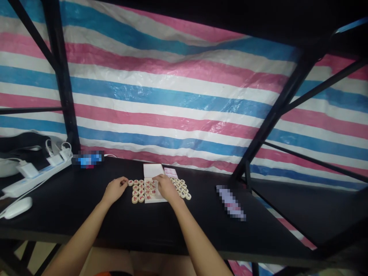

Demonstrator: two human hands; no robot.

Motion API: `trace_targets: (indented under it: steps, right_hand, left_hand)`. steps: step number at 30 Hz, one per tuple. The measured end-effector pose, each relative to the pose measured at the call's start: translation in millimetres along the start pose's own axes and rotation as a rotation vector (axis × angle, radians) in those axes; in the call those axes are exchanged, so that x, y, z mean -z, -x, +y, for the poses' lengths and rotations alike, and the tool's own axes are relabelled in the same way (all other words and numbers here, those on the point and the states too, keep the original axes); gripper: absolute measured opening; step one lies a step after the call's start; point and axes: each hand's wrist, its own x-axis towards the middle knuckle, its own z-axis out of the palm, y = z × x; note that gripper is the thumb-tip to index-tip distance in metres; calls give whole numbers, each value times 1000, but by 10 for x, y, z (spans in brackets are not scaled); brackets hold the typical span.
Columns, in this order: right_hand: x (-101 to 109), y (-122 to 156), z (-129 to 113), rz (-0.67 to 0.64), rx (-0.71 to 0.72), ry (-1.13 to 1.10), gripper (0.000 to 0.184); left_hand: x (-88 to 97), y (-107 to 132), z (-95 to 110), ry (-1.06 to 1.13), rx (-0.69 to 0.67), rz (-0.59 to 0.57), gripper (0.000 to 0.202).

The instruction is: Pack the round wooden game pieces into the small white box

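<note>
Round Chinese chess pieces (141,193) with red characters stand in rows left of an open white box (155,200). My left hand (115,190) has its fingers drawn together at the leftmost chess piece (130,183) of the far row, touching it. Over the box reaches my right hand (167,188), fingers closed down on a red-marked chess piece (153,183) inside; the fingertips partly cover it. More red-marked pieces (148,192) lie in the left part of the box. Dark-marked chess pieces (184,189) sit to the right, partly hidden by my right hand.
The black tabletop (201,222) holds a pink-and-white card (170,172) behind the box and a blurred-out flat object (230,202) at the right. A white power strip (37,178) with chargers and a white mouse-like device (18,208) lie left. Striped sheeting (172,96) hangs behind.
</note>
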Motion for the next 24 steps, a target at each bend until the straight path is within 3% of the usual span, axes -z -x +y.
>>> trace_targets:
  steps: [3,7,20,24]
  right_hand:
    - [2,-187,51,-123,62,69,40]
    - [10,-231,54,-197,77,174,33]
    - [33,-197,78,-266,101,231,28]
    - [51,-173,123,-267,78,225,22]
  left_hand:
    - [3,11,5,-11,-18,-2,22]
    - [0,20,9,-21,-29,8,22]
    - [-30,29,-8,-18,-93,24,15]
    - [-7,21,6,-33,-88,93,17]
